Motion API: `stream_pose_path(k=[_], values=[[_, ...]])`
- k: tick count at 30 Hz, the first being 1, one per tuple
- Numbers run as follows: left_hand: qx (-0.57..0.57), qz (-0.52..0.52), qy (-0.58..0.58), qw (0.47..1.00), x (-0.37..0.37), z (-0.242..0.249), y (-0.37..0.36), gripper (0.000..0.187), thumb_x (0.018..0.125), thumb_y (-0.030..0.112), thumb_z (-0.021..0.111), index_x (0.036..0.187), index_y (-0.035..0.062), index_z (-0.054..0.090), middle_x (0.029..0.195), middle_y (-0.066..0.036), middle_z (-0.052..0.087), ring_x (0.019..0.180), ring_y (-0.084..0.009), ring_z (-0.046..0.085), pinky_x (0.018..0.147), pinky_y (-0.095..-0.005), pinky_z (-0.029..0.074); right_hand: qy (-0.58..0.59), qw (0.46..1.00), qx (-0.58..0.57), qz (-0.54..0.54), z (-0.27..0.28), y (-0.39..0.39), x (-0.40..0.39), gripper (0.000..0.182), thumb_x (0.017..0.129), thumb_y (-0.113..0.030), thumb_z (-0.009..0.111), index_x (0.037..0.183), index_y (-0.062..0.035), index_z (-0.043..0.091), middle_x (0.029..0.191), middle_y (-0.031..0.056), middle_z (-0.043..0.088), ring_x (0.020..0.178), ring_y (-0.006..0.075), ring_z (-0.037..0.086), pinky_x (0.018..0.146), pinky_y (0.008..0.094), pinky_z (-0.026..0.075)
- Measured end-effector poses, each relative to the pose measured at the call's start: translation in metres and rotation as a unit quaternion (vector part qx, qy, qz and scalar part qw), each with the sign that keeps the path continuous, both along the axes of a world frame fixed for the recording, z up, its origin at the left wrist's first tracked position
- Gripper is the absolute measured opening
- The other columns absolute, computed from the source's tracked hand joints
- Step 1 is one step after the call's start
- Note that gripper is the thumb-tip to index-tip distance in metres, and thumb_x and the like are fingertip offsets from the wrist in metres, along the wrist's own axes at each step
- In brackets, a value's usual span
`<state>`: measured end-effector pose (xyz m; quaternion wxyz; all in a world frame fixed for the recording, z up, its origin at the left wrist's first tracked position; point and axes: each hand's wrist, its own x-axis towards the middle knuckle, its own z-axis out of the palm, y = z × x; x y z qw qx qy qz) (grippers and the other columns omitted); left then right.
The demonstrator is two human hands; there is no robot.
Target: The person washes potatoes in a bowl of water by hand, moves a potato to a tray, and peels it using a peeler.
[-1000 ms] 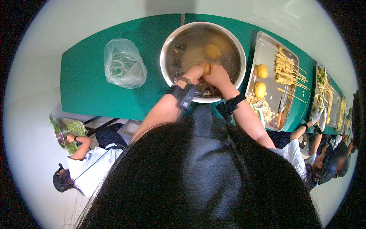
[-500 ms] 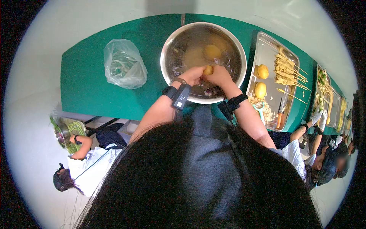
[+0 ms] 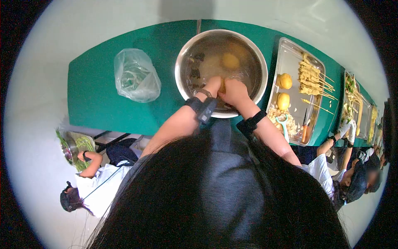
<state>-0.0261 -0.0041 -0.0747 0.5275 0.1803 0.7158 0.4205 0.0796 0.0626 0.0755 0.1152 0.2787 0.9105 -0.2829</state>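
Note:
A large steel bowl [image 3: 182,56] of cloudy water stands on the green table [image 3: 99,83]. My left hand [image 3: 212,85] and my right hand [image 3: 235,92] are pressed together over the bowl's near side, both closed around a small yellow potato [image 3: 223,85] that is mostly hidden between them. Another potato [image 3: 230,60] lies under the water farther back, and dark peel bits [image 3: 195,70] float at the left side. Both wrists wear black bands.
A clear plastic bag [image 3: 136,75] lies left of the bowl. A steel tray [image 3: 290,54] to the right holds two peeled potatoes [image 3: 284,90], skewers [image 3: 313,79], a peeler [image 3: 283,123] and a knife [image 3: 304,128]. Other people work at both sides.
My hands have dropped lower into the bowl and closed tighter, so the potato between them is now nearly hidden. The view shifted slightly downward.

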Motion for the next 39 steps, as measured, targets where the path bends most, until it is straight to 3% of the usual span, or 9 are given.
stream_pose_path(k=[2,5,8,14,21,27,30,33,39], values=[[0.006,0.021,0.003,1.000,0.004,-0.043,0.002,0.024,0.090,0.021,0.049,0.101,0.0040,0.062,0.100,-0.011,0.064,0.086,-0.0198,0.060,0.072,-0.0357,0.048,-0.033,0.999,-0.011,-0.012,-0.005,0.003,-0.003,0.036,0.069,-0.033,0.067,0.085,-0.0008,0.066,0.090,0.0226,0.065,0.085,0.0370,0.063,0.077,0.0443,0.051],[0.016,0.047,-0.105,0.993,0.012,0.042,0.003,0.030,0.087,0.016,0.046,0.103,-0.0054,0.059,0.103,-0.019,0.062,0.091,-0.0244,0.059,0.075,-0.0354,0.045,-0.080,0.997,-0.002,0.000,-0.009,0.012,-0.006,0.033,0.070,-0.031,0.064,0.092,-0.0065,0.069,0.092,0.0171,0.067,0.085,0.0340,0.065,0.075,0.0435,0.053],[0.072,0.062,-0.122,0.988,0.017,0.019,0.006,0.035,0.087,0.021,0.047,0.106,-0.0066,0.057,0.105,-0.019,0.062,0.093,-0.0242,0.057,0.079,-0.0341,0.045,-0.124,0.992,0.001,0.002,-0.022,0.022,-0.008,0.034,0.071,-0.031,0.063,0.095,-0.0073,0.068,0.097,0.0165,0.067,0.089,0.0323,0.065,0.076,0.0434,0.053],[0.033,0.065,0.000,0.997,0.019,0.045,0.012,0.036,0.089,0.026,0.045,0.105,-0.0025,0.059,0.104,-0.013,0.062,0.096,-0.0218,0.055,0.082,-0.0330,0.043,-0.122,0.991,0.006,-0.048,-0.044,0.024,-0.004,0.036,0.073,-0.033,0.063,0.096,-0.0056,0.067,0.097,0.0197,0.065,0.091,0.0351,0.063,0.079,0.0417,0.051],[-0.027,0.033,-0.203,0.978,-0.001,0.061,0.002,0.031,0.090,0.029,0.049,0.110,0.0096,0.062,0.106,-0.004,0.064,0.095,-0.0162,0.058,0.078,-0.0328,0.045,-0.064,0.995,-0.025,-0.073,-0.007,0.014,0.003,0.045,0.072,-0.043,0.064,0.096,-0.0049,0.065,0.097,0.0197,0.065,0.090,0.0355,0.063,0.079,0.0433,0.051],[-0.003,0.097,-0.122,0.988,0.020,0.074,0.009,0.029,0.088,0.028,0.048,0.097,0.0050,0.064,0.093,-0.007,0.064,0.083,-0.0165,0.060,0.066,-0.0319,0.046,-0.054,0.997,-0.005,-0.060,-0.026,0.016,0.000,0.050,0.072,-0.046,0.064,0.094,-0.0019,0.064,0.094,0.0215,0.065,0.088,0.0359,0.063,0.077,0.0441,0.051],[-0.031,0.095,-0.241,0.965,0.008,0.083,0.003,0.030,0.092,0.032,0.046,0.106,0.0110,0.061,0.100,-0.003,0.065,0.095,-0.0153,0.059,0.074,-0.0341,0.047,-0.034,0.999,-0.003,-0.038,-0.019,0.012,0.002,0.050,0.071,-0.047,0.064,0.093,-0.0020,0.064,0.093,0.0212,0.065,0.087,0.0357,0.063,0.077,0.0440,0.051],[-0.018,0.080,-0.319,0.944,-0.006,0.039,0.003,0.031,0.092,0.034,0.045,0.107,0.0124,0.061,0.100,-0.001,0.065,0.095,-0.0151,0.059,0.074,-0.0341,0.047,-0.043,0.998,-0.014,-0.037,-0.006,0.008,0.004,0.051,0.071,-0.049,0.064,0.093,-0.0029,0.065,0.093,0.0203,0.065,0.087,0.0353,0.063,0.077,0.0437,0.051],[-0.066,0.009,-0.171,0.983,0.006,0.092,-0.004,0.027,0.093,0.033,0.045,0.108,0.0174,0.060,0.100,0.001,0.063,0.087,-0.0124,0.059,0.072,-0.0321,0.048,-0.050,0.997,-0.014,-0.062,-0.019,0.010,0.006,0.057,0.070,-0.055,0.065,0.094,-0.0035,0.065,0.092,0.0206,0.065,0.087,0.0354,0.063,0.076,0.0434,0.051]])
